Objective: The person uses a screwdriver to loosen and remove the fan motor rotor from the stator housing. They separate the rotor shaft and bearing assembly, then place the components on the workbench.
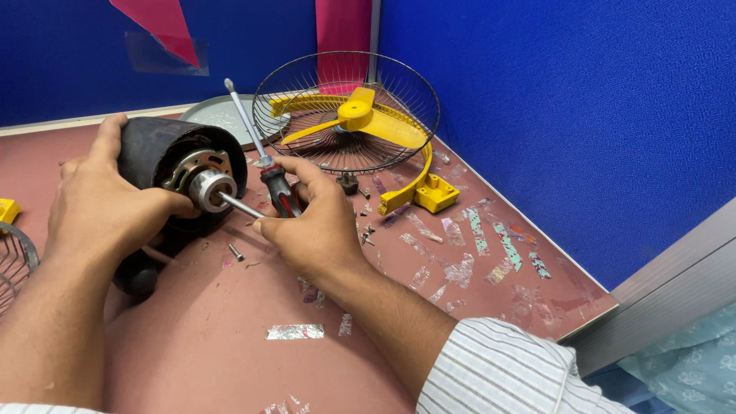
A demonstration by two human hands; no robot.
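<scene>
Tabletop (207,345) of reddish-brown colour fills most of the view, set in a corner of blue partition walls (552,107), with many small shiny scraps of tape (295,331) stuck on it. At the back stands a round wire fan guard (414,84), tilted against the corner, with a yellow fan blade (359,116) lying inside it and a yellow plastic bracket (429,192) curving around its right side.

Nearer to the person lies the black fan motor housing (149,149), on its side, its metal shaft (234,203) pointing to the right. The left hand (100,207) is wrapped around this housing: the thumb is on top, and the fingers are curled over the front edge, closed firmly on it.

The right hand (310,222) is just beside the shaft. Its fingers are bent closed around the red and black handle of a screwdriver (264,157), whose metal rod points up and away toward the guard. The fingertips seem to touch also the end of the shaft, but this part is hidden by the hand, so I cannot tell for sure.

A small loose screw (235,251) lies on the table under the shaft, and a small dark nut (349,182) lies near the guard.
</scene>
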